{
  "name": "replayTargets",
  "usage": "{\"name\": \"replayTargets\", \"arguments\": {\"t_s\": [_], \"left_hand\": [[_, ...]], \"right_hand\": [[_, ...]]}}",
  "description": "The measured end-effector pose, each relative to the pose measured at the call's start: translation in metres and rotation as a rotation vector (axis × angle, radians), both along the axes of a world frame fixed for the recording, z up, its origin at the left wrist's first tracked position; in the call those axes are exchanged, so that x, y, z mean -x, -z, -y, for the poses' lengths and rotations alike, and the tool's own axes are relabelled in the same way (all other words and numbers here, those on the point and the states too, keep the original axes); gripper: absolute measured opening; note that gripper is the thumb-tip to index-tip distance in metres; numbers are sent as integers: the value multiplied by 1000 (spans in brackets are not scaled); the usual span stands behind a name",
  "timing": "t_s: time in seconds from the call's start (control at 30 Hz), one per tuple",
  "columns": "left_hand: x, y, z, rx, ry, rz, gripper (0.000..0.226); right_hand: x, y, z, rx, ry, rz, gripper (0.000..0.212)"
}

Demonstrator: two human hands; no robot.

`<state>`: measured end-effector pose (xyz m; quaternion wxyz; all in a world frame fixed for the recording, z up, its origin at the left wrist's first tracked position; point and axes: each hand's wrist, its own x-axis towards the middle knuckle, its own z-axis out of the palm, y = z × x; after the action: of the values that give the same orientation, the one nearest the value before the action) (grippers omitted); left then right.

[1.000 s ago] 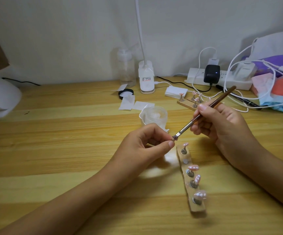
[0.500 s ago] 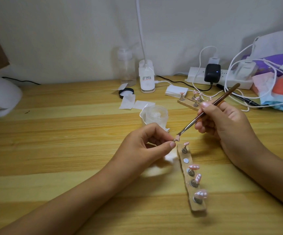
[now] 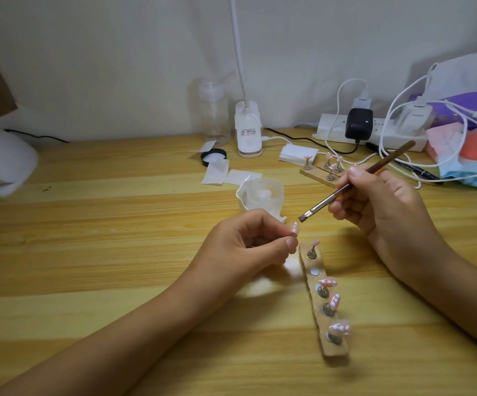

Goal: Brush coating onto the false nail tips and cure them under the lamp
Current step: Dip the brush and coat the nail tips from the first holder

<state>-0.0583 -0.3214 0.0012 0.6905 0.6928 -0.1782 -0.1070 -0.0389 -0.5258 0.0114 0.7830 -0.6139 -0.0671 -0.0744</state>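
My left hand pinches a small pink false nail tip on its stand between thumb and forefinger, just above the table. My right hand grips a brown-handled brush; its bristles hover a little up and right of the tip, not touching it. A wooden holder strip lies below the hands with several pink tips on metal stands and one bare magnet spot. A white curing lamp sits at the far left edge. A small clear jar stands behind my left hand.
A second wooden strip with nail stands lies behind my right hand. At the back are a desk lamp base, a clear bottle, a black lid, paper wipes, a power strip with cables, and bags at right.
The brush has lifted off the nail tip and drawn back up and to the right. My left hand still holds the tip in about the same place.
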Motion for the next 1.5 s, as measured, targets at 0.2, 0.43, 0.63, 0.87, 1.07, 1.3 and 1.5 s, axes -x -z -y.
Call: {"name": "replayTargets", "arguments": {"t_s": [0.2, 0.43, 0.63, 0.87, 1.07, 1.3, 1.5], "left_hand": [[0, -1, 0, 45, 4, -48, 5], [-1, 0, -1, 19, -20, -66, 9], [0, -3, -1, 78, -25, -91, 7], [2, -4, -1, 75, -22, -24, 16], [6, -4, 0, -148, -24, 152, 13], [8, 2, 4, -356, 13, 277, 16], [7, 5, 9, -459, -86, 468, 7]], "right_hand": [[2, 0, -2, 41, -69, 3, 18], [1, 0, 0, -4, -69, 48, 13], [-1, 1, -1, 24, 3, 23, 18], [-8, 4, 5, -40, 61, -51, 19], [-8, 2, 4, -51, 60, -69, 19], [-8, 3, 4, -30, 50, -64, 17], [-8, 4, 4, -18, 41, -57, 18]]}}
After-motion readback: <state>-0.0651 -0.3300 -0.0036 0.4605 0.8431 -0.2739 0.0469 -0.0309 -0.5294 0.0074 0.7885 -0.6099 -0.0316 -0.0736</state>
